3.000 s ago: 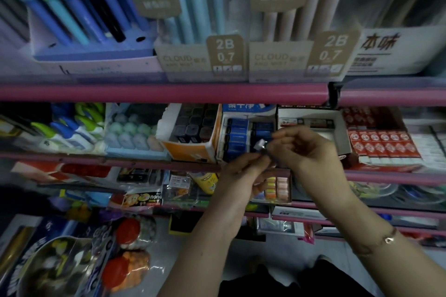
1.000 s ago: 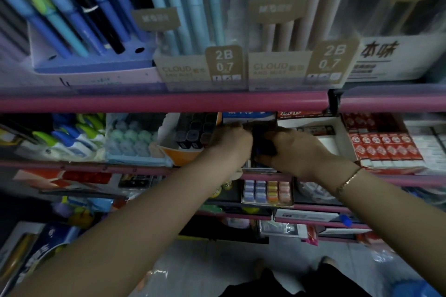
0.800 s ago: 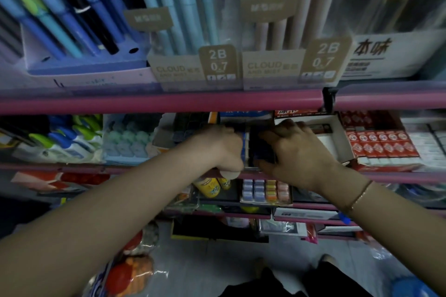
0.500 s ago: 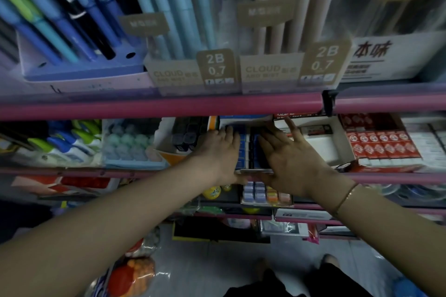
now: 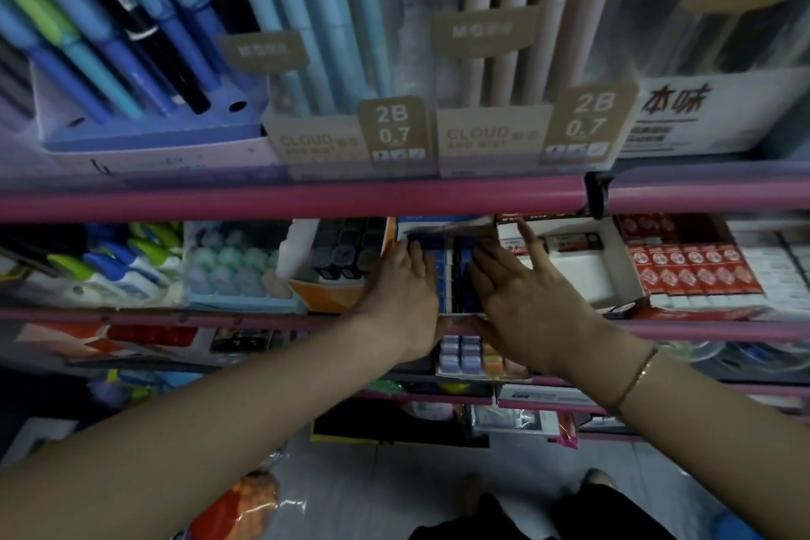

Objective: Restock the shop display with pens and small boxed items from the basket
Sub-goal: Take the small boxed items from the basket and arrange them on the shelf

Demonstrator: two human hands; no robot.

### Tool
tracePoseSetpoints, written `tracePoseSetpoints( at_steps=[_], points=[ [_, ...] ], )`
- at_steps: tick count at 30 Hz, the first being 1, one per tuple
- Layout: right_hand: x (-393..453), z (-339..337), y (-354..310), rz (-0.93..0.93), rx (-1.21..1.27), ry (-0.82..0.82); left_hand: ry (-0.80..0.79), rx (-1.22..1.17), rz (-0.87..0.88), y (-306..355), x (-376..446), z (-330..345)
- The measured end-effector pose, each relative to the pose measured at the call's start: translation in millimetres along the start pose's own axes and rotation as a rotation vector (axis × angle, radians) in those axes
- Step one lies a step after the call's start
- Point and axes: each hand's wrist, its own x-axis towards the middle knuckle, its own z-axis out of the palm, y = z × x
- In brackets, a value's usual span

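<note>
Since half a second back: both hands spread a shade wider and flatter over the tray of small blue boxed items [image 5: 451, 272], camera nudged closer. Head view only. Left hand [image 5: 401, 289] lying flat on the left half of the blue rows, fingers straight and together, holding nothing, only pressing. Right hand [image 5: 521, 298] flat on the right half, fingers splayed, forefinger straying out over the white tray [image 5: 578, 272] just to its right; likewise gripping nothing. Blue boxes packed between and under the two palms, inside their carton on the middle shelf, front edge level with the pink rail [image 5: 701, 329] by the heels of both hands. Risks, as judged: pressing too hard at the front and tipping the carton forward off the rail; pushing unevenly and buckling a row so that boxes ride up; dragging the straying forefinger back and disturbing the white tray's loose item; brushing the orange carton of dark cubes [image 5: 346, 263] right beside the left knuckles. Basket not in sight.
</note>
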Motion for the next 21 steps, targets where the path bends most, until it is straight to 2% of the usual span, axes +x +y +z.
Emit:
tracePoseSetpoints(
  at_steps=[4, 7, 9, 12, 15, 17, 19, 21],
  points=[
    [-6, -1, 5, -0.020, 0.059, 0.110, 0.003, -0.121, -0.056, 10, -7, 3],
    [-14, -6, 18, -0.072, 0.220, 0.216, 0.106, -0.275, -0.088, 16, -15, -5],
    [-28, -13, 32, -0.049, 0.378, 0.339, 0.267, -0.410, -0.102, 26, -20, -20],
    [-72, -17, 60, 0.116, 0.575, 0.486, 0.670, -0.702, -0.083, 60, -23, -54],
    [-145, -10, 95, 0.330, 0.614, 0.545, 0.828, -0.967, 0.062, 117, -9, -94],
    [-208, 1, 121, 0.527, 0.581, 0.546, 0.809, -1.137, 0.203, 170, 7, -124],
    [-275, 15, 146, 0.741, 0.564, 0.524, 0.671, -1.308, 0.334, 230, 28, -152],
    [-349, 33, 168, 0.959, 0.558, 0.477, 0.499, -1.378, 0.441, 299, 49, -177]
  ],
)
